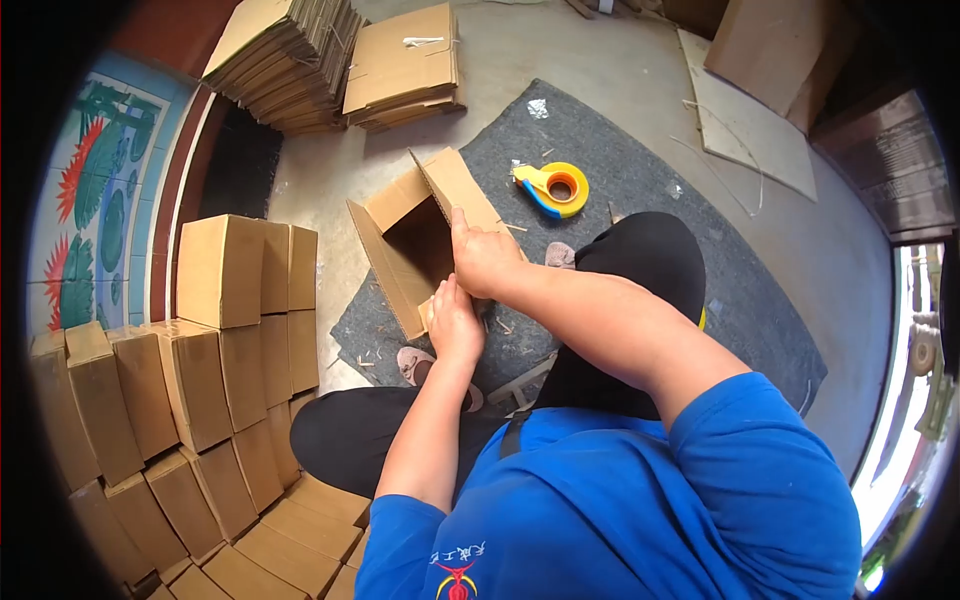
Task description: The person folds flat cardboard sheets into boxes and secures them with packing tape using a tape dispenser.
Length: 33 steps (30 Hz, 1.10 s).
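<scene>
An open cardboard box (395, 255) with raised flaps stands on the grey mat between my feet. My left hand (457, 325) is at the box's near edge, its fingers together over the near flap. My right hand (485, 260) is closed at the box's right side, with the index finger stretched along the right flap (460, 190). The two hands are close together at the box's near right corner. A yellow and blue tape dispenser (556, 190) with a roll lies on the mat to the right of the box.
Closed cardboard boxes (222, 275) are stacked along the left side and near left. Flattened cardboard (400, 60) stands in piles at the back. Small scraps lie on the mat (640, 160). Boards (745, 130) lean or lie at the back right.
</scene>
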Tool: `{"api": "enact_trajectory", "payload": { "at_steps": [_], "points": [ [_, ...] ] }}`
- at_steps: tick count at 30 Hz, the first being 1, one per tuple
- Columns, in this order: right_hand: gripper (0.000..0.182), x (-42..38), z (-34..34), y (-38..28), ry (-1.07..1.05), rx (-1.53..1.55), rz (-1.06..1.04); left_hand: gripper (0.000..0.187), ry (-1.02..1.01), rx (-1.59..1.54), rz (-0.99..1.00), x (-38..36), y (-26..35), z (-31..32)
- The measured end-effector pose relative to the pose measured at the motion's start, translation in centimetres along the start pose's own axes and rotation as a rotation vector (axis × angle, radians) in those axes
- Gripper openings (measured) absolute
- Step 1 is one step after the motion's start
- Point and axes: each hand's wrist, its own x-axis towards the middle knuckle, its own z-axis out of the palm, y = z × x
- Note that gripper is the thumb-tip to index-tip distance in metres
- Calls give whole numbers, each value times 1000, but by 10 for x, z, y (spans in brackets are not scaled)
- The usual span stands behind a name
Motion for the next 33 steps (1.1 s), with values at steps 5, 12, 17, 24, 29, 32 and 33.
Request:
{"api": "enact_trajectory", "payload": {
  "at_steps": [5,12,17,24,29,32,33],
  "points": [
    [90,6,16,-5,5,1,-47,41,88,-167,-67,3,-12,12],
    [88,9,25,-19,7,-150,-35,24,307,-100,128,4,-10,20],
    [87,10,15,-13,14,-192,-83,20,462,-175,196,-33,12,-47],
    [103,18,19,-6,-85,-172,-163,84,425,-936,-164,19,-25,-44],
    [114,26,-2,-4,-269,-239,-270,79,58,-79,-452,50,5,-31],
    [107,29,12,2,-214,-203,-254,74,82,-47,-479,53,13,-27],
    [107,27,11,2,-200,-212,-270,74,87,-22,-451,50,13,-28]
  ]
}}
